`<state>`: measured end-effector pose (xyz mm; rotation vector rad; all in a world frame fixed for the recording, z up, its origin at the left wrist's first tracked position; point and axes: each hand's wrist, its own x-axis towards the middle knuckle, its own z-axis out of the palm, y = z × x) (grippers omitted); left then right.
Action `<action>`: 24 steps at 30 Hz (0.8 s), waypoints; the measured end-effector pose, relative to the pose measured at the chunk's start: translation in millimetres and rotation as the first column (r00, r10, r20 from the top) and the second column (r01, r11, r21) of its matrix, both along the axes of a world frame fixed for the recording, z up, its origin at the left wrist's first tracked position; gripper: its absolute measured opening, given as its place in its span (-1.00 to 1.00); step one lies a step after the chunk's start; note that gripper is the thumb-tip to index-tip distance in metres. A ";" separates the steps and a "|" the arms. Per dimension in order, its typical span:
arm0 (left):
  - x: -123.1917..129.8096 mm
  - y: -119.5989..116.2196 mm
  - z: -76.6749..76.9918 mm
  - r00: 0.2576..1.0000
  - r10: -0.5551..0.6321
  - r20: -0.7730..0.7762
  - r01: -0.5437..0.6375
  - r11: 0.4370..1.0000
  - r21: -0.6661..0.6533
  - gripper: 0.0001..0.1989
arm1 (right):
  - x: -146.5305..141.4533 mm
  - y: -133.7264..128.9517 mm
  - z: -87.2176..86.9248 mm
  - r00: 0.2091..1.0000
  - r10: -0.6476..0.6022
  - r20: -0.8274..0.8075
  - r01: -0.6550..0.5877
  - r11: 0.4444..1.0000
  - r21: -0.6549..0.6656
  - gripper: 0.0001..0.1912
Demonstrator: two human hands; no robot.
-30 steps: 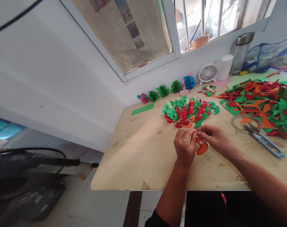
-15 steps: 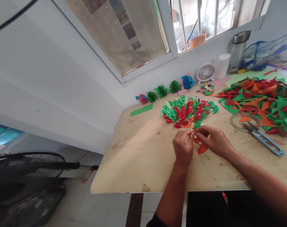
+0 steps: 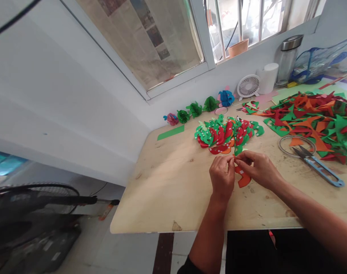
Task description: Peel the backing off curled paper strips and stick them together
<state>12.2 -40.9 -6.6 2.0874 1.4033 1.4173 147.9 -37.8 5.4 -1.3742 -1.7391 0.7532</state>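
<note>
Both my hands meet over the wooden table (image 3: 167,182), fingertips pinched together. My left hand (image 3: 222,173) is closed at the upper end of an orange-red curved paper cutout (image 3: 243,179). From the other side my right hand (image 3: 255,165) pinches the same piece, whose lower curve hangs out between the hands. What exactly lies between the fingertips is too small to make out. Just beyond my fingers is a heap of curved red, green and orange paper cutouts (image 3: 219,137), many bearing small white squares.
Blue-handled thread snips (image 3: 323,171) and a roll of clear tape (image 3: 280,146) lie to the right, beside a large pile of paper scraps (image 3: 319,121). Folded-paper figures (image 3: 195,109), a small white fan (image 3: 248,86) and a glass bottle (image 3: 289,62) stand along the wall. A green paper strip (image 3: 171,133) lies far left.
Almost nothing differs. Both hands keep their pinch on the orange-red cutout, with only a very slight shift of the fingers and the view.
</note>
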 end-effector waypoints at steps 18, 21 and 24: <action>-1.9 1.5 4.3 0.989 -0.018 0.149 0.038 0.991 -0.129 -0.87 | 2.4 2.9 -1.2 0.995 0.001 -0.098 -0.011 0.995 -0.097 -0.76; -2.1 1.6 3.6 0.994 -0.028 0.109 0.040 0.994 -0.106 -0.86 | 2.7 2.5 -0.6 0.996 0.007 -0.086 -0.015 0.995 -0.095 -0.75; -1.9 1.6 2.8 0.996 -0.027 0.088 0.035 0.995 -0.096 -0.86 | 3.0 2.5 -0.3 0.997 0.020 -0.080 -0.028 0.995 -0.094 -0.76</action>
